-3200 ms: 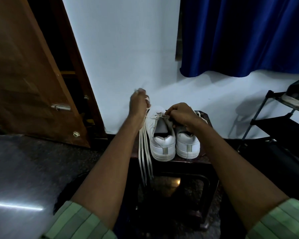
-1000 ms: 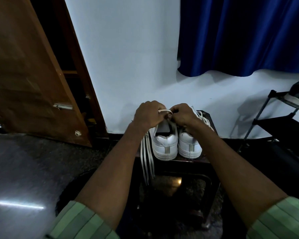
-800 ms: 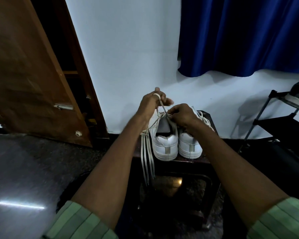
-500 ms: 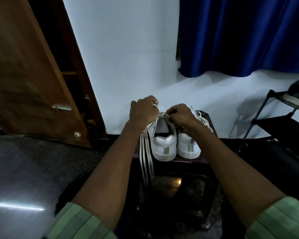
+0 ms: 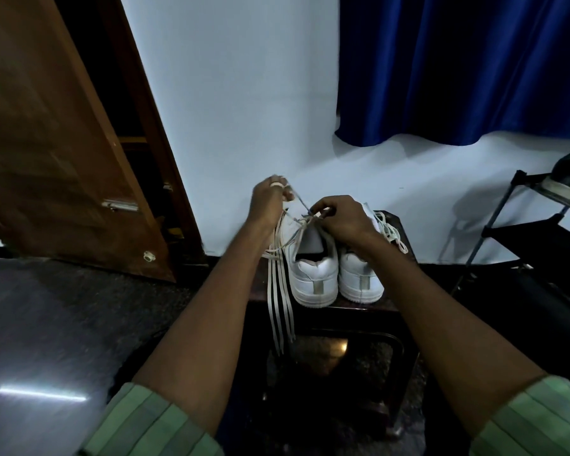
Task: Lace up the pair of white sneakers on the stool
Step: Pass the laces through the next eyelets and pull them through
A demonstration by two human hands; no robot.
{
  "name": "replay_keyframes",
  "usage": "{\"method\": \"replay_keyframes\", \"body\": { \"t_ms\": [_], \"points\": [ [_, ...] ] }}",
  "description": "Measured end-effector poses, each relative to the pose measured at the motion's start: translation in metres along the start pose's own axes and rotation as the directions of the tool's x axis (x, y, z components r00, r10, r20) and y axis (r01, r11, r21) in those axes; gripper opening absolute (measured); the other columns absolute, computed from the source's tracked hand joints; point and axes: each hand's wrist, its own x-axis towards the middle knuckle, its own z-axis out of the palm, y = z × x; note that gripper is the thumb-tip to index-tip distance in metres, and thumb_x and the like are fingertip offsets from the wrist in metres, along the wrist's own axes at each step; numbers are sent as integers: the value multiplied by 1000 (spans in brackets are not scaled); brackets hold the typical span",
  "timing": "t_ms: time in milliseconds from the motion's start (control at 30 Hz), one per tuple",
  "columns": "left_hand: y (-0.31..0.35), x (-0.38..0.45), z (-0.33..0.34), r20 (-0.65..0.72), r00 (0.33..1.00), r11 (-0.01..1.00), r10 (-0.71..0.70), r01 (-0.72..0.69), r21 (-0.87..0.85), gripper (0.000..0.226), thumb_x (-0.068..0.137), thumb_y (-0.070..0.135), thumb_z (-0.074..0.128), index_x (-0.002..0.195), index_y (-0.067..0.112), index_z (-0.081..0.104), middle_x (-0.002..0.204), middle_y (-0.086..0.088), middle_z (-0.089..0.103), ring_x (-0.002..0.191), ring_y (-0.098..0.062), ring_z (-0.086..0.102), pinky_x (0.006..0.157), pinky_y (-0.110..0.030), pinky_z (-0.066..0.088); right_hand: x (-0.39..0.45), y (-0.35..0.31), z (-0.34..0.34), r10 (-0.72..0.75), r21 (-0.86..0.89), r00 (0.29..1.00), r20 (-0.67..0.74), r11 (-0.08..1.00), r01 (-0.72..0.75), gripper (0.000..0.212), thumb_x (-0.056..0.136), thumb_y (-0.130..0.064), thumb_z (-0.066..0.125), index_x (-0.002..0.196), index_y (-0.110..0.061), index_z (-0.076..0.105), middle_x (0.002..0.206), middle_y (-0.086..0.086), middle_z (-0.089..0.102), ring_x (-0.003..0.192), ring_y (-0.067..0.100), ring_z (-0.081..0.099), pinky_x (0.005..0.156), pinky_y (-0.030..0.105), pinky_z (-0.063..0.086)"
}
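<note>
- Two white sneakers [image 5: 338,274] stand side by side, heels toward the camera, on a dark stool [image 5: 359,312] set against the white wall [image 5: 237,110].
- Left hand [image 5: 269,202] is raised above the left sneaker, fingers curled, pinching a lace [image 5: 298,200] pulled taut.
- Right hand [image 5: 341,218] is curled at that sneaker's tongue, gripping the lace near the eyelets.
- Loose lace ends [image 5: 278,304] hang over the stool's left front edge, dangling free.
- Heels sit right at the stool's front edge.
- Left of the stool lies open dark floor [image 5: 63,324], bounded by a wooden door [image 5: 56,159].
- Right side is tighter: a black rack [image 5: 507,225] stands near.
- Blue curtain [image 5: 458,67] hangs above.
</note>
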Motion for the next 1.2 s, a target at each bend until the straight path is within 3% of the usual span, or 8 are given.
{"method": "replay_keyframes", "body": {
  "t_ms": [300, 433, 500, 667, 800, 967, 1067, 1200],
  "points": [
    [3, 9, -18, -58, 943, 785, -327, 237, -572, 32, 105, 1, 34, 84, 20, 48, 68, -1, 69, 66, -15, 63, 66, -26, 42, -1, -7, 4, -68, -181, 997, 37, 981, 73, 30, 80, -7, 67, 90, -33, 78, 96, -1, 78, 96, 18, 71, 84, 37, 58],
    [-6, 6, -12, 102, 991, 985, -92, 75, 157, 12, 100, 9, 44, 98, 11, 55, 64, 1, 49, 58, -19, 48, 57, -28, 41, 1, -5, 4, -85, -181, 996, 36, 979, 90, 26, 81, -7, 70, 86, -32, 78, 96, -3, 77, 97, 20, 70, 88, 40, 58],
    [-17, 5, -9, 253, 967, 815, -3, -144, 562, 24, 95, 26, 57, 116, 15, 55, 89, -1, 59, 81, -23, 56, 73, -32, 48, 1, -5, 5, -122, -146, 992, 7, 982, 122, 22, 82, -10, 75, 80, -33, 76, 91, -8, 73, 93, 18, 69, 87, 38, 57],
    [-13, -2, -1, 398, 899, 607, 183, -422, 674, 23, 92, 39, 51, 85, 20, 63, 90, -5, 70, 91, -32, 65, 80, -41, 51, 1, -7, 1, -121, 49, 980, -157, 990, 130, 7, 88, -21, 80, 83, -22, 77, 89, -10, 75, 78, 10, 69, 78, 31, 53],
    [-4, -3, 0, 185, 981, 985, 58, -87, 151, 22, 96, 12, 52, 79, 18, 66, 66, 3, 59, 59, -13, 56, 61, -28, 44, -2, -5, 0, -145, 2, 989, -22, 989, 145, 10, 84, -14, 78, 88, -22, 75, 93, -7, 75, 93, 14, 70, 91, 39, 57],
    [3, -6, -8, -124, 924, 757, -362, 213, -617, 30, 100, 10, 50, 71, 18, 52, 52, 6, 52, 53, -13, 53, 47, -17, 39, -2, -10, 5, -147, -217, 987, 65, 963, 158, 25, 82, -3, 69, 94, -22, 79, 101, 0, 74, 98, 19, 66, 82, 31, 52],
    [-7, 3, -24, -209, 962, 984, -178, 167, -69, 23, 94, 30, 43, 81, 20, 60, 76, 2, 64, 88, -27, 68, 78, -31, 39, -3, -12, 6, -126, -279, 991, 52, 951, 135, 26, 82, 0, 66, 93, -20, 79, 103, 2, 74, 98, 20, 66, 75, 26, 44],
    [-17, -1, -25, 74, 990, 537, -123, 4, 844, 23, 93, 21, 50, 114, 17, 60, 114, -3, 68, 113, -29, 61, 99, -45, 25, -3, -12, 9, -168, -365, 984, 57, 914, 177, 19, 85, -3, 68, 91, -19, 76, 108, 5, 66, 101, 27, 65, 76, 29, 41]
  ]
}}
